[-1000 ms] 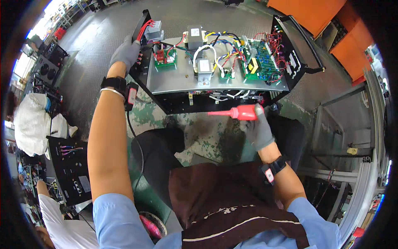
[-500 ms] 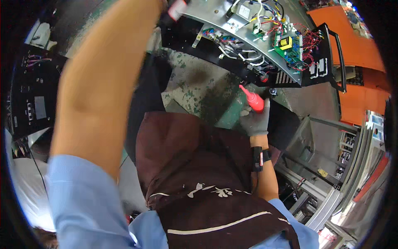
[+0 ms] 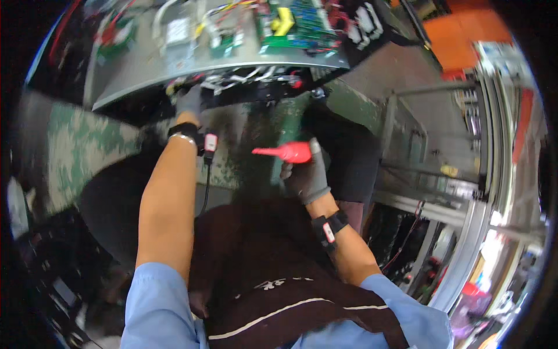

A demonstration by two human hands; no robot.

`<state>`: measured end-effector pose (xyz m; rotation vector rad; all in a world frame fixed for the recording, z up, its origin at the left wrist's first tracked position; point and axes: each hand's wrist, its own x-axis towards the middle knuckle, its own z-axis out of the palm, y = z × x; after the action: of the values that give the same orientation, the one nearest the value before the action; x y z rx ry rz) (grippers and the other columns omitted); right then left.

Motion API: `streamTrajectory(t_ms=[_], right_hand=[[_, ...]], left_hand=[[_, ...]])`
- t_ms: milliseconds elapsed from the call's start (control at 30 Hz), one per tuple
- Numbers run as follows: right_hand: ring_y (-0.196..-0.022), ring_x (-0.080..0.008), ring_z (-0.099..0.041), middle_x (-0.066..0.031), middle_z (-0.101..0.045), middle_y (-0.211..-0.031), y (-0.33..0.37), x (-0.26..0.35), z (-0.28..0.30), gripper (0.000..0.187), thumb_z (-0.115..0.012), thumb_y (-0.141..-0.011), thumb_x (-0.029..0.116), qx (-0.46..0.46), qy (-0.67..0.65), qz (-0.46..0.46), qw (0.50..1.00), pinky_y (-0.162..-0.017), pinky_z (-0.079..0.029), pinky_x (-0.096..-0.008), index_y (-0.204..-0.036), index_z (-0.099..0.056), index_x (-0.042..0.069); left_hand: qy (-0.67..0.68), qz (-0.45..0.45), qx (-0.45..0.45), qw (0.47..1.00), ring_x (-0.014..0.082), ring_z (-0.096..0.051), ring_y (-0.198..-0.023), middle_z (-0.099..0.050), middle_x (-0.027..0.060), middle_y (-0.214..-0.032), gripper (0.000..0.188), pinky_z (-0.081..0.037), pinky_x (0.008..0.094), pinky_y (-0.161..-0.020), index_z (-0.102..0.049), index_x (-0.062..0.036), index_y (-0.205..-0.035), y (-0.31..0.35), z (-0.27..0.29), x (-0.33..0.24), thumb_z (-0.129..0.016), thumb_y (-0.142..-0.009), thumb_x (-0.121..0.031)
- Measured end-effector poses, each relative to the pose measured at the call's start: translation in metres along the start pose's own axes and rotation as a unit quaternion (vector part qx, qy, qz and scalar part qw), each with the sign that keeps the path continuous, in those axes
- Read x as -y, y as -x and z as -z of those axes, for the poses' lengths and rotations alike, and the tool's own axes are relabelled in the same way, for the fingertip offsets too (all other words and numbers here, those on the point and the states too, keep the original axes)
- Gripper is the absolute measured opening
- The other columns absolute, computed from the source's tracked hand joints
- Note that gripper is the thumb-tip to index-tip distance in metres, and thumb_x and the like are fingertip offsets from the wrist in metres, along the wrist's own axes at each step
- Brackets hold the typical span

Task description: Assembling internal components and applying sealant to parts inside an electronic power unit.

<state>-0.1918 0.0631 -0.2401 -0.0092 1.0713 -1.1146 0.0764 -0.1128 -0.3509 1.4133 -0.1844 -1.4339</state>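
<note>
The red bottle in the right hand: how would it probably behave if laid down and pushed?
The red bottle would probably roll, since its body looks rounded. Its thin nozzle may make it curve. It seems light: the right hand alone holds it.

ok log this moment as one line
left hand: at wiring under metal plate | right hand: holding red nozzle bottle | chassis: open, circuit boards exposed

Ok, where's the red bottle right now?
Near the middle of the head view, the red bottle is held in the gloved right hand, its nozzle pointing left, below the opened electronics chassis.
</note>
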Motion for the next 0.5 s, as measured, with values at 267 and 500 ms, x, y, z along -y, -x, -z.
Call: streamTrajectory(t_ms=[267,500], right_hand=[[-0.065,-0.0136,-0.053,-0.0036,-0.060,-0.091,0.009,0.022,0.019,0.053,-0.055,-0.083,0.060,-0.020,-0.042,0.032,0.998,-0.055,-0.043,-0.0275,-0.102,-0.053,0.011],[-0.064,-0.0157,-0.053,-0.0042,-0.058,-0.084,0.009,0.032,0.026,0.044,-0.054,-0.086,0.055,-0.065,-0.083,0.019,0.994,-0.050,-0.041,-0.0300,-0.101,-0.050,0.014]], left_hand=[[-0.020,0.002,-0.092,0.996,0.0245,-0.054,-0.100,-0.055,0.0061,-0.117,0.037,-0.045,0.0383,-0.084,-0.051,-0.0152,-0.121,-0.072,-0.010,0.018,-0.064,-0.087,-0.020],[-0.108,-0.098,-0.096,0.985,0.0282,-0.060,-0.091,-0.061,0.0146,-0.106,0.035,-0.046,0.0393,-0.078,-0.053,-0.0051,-0.117,-0.112,0.014,0.028,-0.057,-0.087,-0.023]])
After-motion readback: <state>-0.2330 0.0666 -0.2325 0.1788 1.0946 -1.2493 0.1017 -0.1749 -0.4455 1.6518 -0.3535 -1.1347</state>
